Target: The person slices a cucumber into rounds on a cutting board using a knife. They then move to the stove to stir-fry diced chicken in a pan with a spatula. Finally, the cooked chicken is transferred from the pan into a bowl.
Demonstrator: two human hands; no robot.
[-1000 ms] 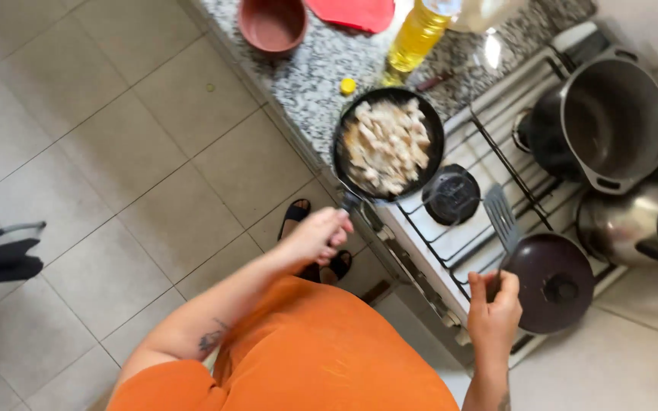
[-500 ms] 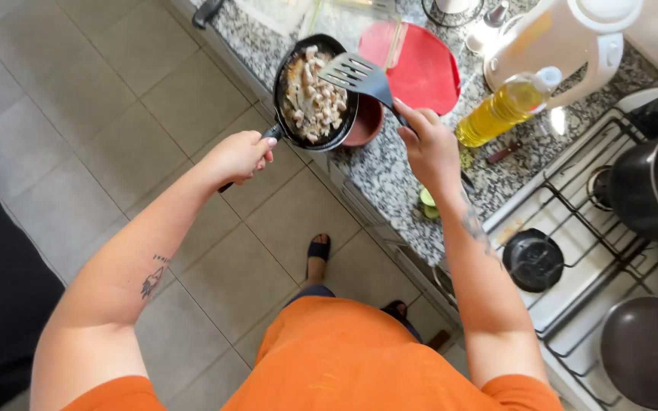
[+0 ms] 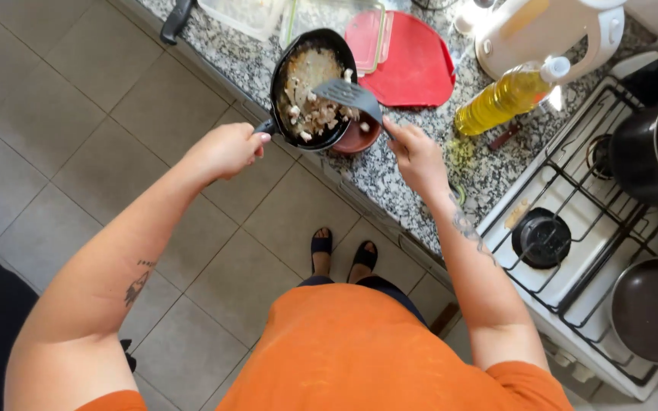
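We note the left hand (image 3: 226, 150) fingers clenched on the tilted frying pan (image 3: 312, 87) handle; right hand (image 3: 414, 156) fingers gripping the spatula (image 3: 348, 94) — blade inside the pan, above the brown bowl (image 3: 359, 137).

black pan (image 3: 310, 84), red lid (image 3: 413, 65), speckled grey counter (image 3: 390, 171)

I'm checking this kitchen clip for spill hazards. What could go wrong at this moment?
The black frying pan is tilted over the small reddish bowl, which sits near the counter edge, so food pieces could miss and land on the floor. The left hand alone carries the pan by its handle, so it might tip while the spatula scrapes.
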